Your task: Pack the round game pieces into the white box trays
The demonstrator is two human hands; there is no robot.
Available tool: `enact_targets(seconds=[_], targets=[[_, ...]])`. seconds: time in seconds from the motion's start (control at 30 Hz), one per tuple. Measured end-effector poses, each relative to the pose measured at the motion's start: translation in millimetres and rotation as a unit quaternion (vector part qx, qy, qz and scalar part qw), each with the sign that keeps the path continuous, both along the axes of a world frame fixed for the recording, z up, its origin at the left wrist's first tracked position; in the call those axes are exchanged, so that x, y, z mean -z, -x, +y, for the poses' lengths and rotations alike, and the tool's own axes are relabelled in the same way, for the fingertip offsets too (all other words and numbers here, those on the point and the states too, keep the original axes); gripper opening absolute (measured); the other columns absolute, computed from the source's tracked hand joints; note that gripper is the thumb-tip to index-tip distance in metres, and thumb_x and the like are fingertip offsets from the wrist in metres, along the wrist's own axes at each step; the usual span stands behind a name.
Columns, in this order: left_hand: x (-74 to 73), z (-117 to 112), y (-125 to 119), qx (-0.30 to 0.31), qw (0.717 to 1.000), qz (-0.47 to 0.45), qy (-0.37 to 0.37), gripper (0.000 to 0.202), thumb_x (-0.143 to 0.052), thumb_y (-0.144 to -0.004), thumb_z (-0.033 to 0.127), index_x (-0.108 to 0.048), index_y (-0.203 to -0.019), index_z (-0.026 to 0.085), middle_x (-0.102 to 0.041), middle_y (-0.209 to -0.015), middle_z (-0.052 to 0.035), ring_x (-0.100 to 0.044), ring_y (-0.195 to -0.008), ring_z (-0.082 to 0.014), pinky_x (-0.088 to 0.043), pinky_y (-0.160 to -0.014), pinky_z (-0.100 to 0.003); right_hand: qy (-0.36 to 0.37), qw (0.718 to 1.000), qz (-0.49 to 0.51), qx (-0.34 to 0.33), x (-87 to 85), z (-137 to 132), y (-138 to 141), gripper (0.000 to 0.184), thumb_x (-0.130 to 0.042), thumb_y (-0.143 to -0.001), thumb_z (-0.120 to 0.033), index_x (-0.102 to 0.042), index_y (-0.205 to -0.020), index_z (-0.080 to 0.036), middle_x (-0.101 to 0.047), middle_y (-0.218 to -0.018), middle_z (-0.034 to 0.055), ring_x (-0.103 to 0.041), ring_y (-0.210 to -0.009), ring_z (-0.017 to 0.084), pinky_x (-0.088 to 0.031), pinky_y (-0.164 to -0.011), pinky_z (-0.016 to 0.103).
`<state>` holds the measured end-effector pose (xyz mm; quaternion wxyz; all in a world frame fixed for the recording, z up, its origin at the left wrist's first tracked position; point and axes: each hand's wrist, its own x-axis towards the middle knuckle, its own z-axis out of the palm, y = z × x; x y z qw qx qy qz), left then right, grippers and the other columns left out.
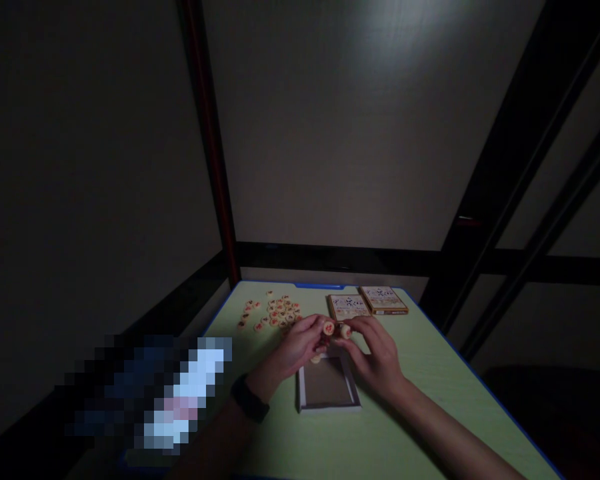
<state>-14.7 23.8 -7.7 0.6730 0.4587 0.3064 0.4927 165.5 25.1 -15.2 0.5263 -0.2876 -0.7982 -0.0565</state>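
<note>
left hand pinches left disc | right hand pinches right disc | both just above tray | risk: fingertip-only hold in dim light, disc could slip, roll off table

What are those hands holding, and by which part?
The left hand pinches a round game piece in its fingertips, seemingly by the rim; the right hand pinches a second game piece likewise, above a shallow box.

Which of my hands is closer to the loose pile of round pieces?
Left. The left hand sits just beside the pile of round pieces; the right hand is farther off, beyond the left.
</note>
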Motion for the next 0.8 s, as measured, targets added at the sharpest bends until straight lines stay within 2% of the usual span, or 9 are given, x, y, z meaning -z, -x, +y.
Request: enact_targets(seconds=[0.13, 0.23, 0.33, 0.53, 0.7, 0.8], targets=[[4.4, 1.4, -1.9, 0.041, 0.998, -0.054, -0.012, 0.039, -0.081, -0.070, 0.041, -0.062, -0.092, 0.015, -0.059, -0.087, -0.0027, -0.055, -0.075, -0.0099, -0.041, -0.065, -0.020, -0.028, 0.999, -0.028, 0.005, 2.2, -1.0, 3.3, 0.020, -0.059, -0.093, -0.029, -0.060, -0.110, -0.019, -0.064, -0.093, 0.0089, -0.061, -0.083, 0.021, -0.053, -0.070, 0.034], [7.1, 2.3, -3.0, 0.056, 0.996, -0.062, -0.012, 0.039, -0.084, -0.067, 0.038, -0.063, -0.089, 0.014, -0.057, -0.079, -0.0002, -0.050, -0.066, -0.0068, -0.034, -0.057, -0.018, -0.041, 0.997, -0.060, 0.018, 4.1, -1.6, 4.9, 0.023, -0.058, -0.094, -0.033, -0.060, -0.111, -0.017, -0.062, -0.090, 0.0090, -0.058, -0.079, 0.021, -0.051, -0.065, 0.033], [7.6, 2.7, -1.9, 0.064, 0.997, -0.048, -0.012, 0.038, -0.084, -0.067, 0.038, -0.064, -0.086, 0.013, -0.057, -0.077, 0.0001, -0.049, -0.063, -0.0058, -0.031, -0.053, -0.018, -0.044, 0.996, -0.077, 0.029, 4.8, -2.1, 5.4, 0.022, -0.057, -0.094, -0.033, -0.060, -0.109, -0.017, -0.062, -0.089, 0.0092, -0.057, -0.079, 0.021, -0.050, -0.065, 0.033], [1.1, -0.6, 1.9, 0.059, 0.998, 0.005, 0.006, 0.043, -0.087, -0.063, 0.040, -0.067, -0.089, 0.012, -0.060, -0.080, -0.0009, -0.053, -0.066, -0.0066, -0.034, -0.056, -0.018, -0.060, 0.993, -0.097, 0.043, 5.6, -3.5, 6.3, 0.020, -0.057, -0.094, -0.030, -0.059, -0.107, -0.015, -0.062, -0.088, 0.0100, -0.056, -0.078, 0.022, -0.049, -0.065, 0.033], [-4.0, -2.7, 2.6, 0.043, 0.999, -0.010, -0.002, 0.046, -0.087, -0.062, 0.040, -0.067, -0.093, 0.013, -0.061, -0.080, -0.0015, -0.057, -0.072, -0.0097, -0.039, -0.061, -0.020, -0.044, 0.995, -0.081, 0.024, 4.7, -6.0, 7.6, 0.034, -0.058, -0.093, -0.029, -0.055, -0.124, -0.016, -0.064, -0.101, 0.0129, -0.059, -0.089, 0.024, -0.053, -0.074, 0.038], [-1.7, -1.2, 3.0, 0.036, 0.999, -0.011, -0.007, 0.047, -0.086, -0.063, 0.040, -0.066, -0.097, 0.014, -0.060, -0.079, -0.0001, -0.054, -0.067, -0.0075, -0.035, -0.058, -0.018, -0.059, 0.997, -0.059, -0.001, 3.5, -6.8, 8.6, 0.038, -0.059, -0.091, -0.020, -0.052, -0.129, -0.018, -0.066, -0.103, 0.0122, -0.061, -0.092, 0.024, -0.053, -0.078, 0.040]])
